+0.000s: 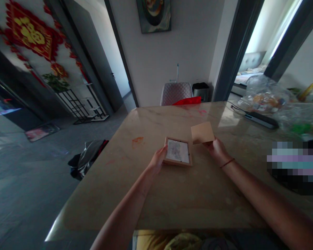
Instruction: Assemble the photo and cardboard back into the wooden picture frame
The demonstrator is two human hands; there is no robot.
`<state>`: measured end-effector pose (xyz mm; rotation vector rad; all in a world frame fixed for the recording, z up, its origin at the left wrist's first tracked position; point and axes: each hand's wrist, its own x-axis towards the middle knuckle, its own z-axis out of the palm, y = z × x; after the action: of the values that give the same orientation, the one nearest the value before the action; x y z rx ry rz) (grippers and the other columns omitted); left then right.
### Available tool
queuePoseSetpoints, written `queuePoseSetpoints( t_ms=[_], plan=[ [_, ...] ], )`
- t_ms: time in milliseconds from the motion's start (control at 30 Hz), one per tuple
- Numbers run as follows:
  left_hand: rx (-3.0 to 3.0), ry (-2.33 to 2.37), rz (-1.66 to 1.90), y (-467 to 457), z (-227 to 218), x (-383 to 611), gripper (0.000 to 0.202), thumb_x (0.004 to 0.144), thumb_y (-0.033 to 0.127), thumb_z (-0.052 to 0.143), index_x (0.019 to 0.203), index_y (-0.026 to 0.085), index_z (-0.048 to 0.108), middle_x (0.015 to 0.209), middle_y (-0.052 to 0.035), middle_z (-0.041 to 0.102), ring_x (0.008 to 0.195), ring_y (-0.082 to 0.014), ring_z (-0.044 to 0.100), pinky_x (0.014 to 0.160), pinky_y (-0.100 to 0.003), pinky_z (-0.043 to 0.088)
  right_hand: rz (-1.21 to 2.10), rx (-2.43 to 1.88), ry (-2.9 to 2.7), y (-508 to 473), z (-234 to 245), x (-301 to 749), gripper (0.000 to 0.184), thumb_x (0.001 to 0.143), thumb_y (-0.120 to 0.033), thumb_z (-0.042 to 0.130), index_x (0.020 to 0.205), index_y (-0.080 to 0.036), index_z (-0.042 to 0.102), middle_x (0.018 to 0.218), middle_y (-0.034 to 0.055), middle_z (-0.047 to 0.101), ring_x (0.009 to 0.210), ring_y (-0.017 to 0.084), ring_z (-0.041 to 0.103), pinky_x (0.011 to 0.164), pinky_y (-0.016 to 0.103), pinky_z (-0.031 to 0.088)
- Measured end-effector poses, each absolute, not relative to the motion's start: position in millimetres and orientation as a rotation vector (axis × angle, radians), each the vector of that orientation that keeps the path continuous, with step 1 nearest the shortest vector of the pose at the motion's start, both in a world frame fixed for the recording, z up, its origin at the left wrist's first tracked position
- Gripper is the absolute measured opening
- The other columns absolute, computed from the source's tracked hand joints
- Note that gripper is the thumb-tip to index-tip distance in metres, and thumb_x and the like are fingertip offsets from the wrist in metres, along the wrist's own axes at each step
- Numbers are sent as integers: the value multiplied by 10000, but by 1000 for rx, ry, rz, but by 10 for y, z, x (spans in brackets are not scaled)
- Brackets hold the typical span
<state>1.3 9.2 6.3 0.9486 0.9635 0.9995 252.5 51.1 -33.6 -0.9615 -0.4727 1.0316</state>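
A small wooden picture frame (177,163), at or just over the marble-patterned table (114,194), is gripped by its left edge in the left hand (158,160), thumb on the near face and fingers mostly hidden, likely to steady it while leaving its white sheet (176,150) uncovered. The right hand (218,151) pinches a brown square board (202,133) by its lower corner, seemingly to keep it off the frame. The sheet's dark markings are unreadable; beyond, a red wall hanging (30,33) shows a gold "福".

Gold 福 — on red wall hanging (31,33), marks on framed sheet (177,151) — unreadable
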Motion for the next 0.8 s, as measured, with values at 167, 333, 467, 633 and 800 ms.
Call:
queuePoseSetpoints(
  t_ms=[167, 333, 467, 633, 800],
  plan=[
    [951, 993, 1005, 103, 50, 6, 356, 725, 481, 577, 807, 152, 686, 945, -118, 709, 1044, -308, 588, 902, -400, 426, 943, -986, -571, 564, -444, 2621, 90, 722, -225, 497, 780, -200, 561, 720, 19, 638, 673, 157, 619, 577, 294, 537],
    [966, 992, 998, 101, 41, -5, 352, 704, 472, 604, 806, 145, 690, 907, -114, 716, 999, -296, 611, 889, -397, 432, 912, -1045, -438, 534, -398, 2639, 188, 687, -181, 542, 871, -209, 570, 748, -2, 635, 659, 143, 614, 536, 262, 539],
    [970, 1003, 991, 88, 53, -18, 342, 715, 460, 599, 825, 149, 692, 900, -99, 719, 992, -278, 615, 885, -379, 436, 932, -1056, -362, 532, -370, 2627, 250, 676, -139, 518, 912, -200, 571, 775, 5, 636, 641, 134, 612, 526, 251, 538],
    [952, 986, 991, 105, 60, -20, 340, 733, 431, 574, 856, 137, 692, 939, -117, 710, 998, -292, 612, 880, -383, 438, 876, -1119, -519, 569, -437, 2648, 172, 716, -230, 485, 869, -211, 562, 753, 18, 622, 699, 156, 621, 592, 286, 543],
    [945, 1019, 982, 128, 71, -15, 307, 729, 425, 569, 828, 160, 688, 942, -118, 709, 1013, -307, 603, 871, -393, 441, 825, -1212, -643, 585, -424, 2684, 208, 767, -335, 367, 807, -230, 543, 757, 33, 605, 754, 176, 625, 612, 307, 542]
  ],
)
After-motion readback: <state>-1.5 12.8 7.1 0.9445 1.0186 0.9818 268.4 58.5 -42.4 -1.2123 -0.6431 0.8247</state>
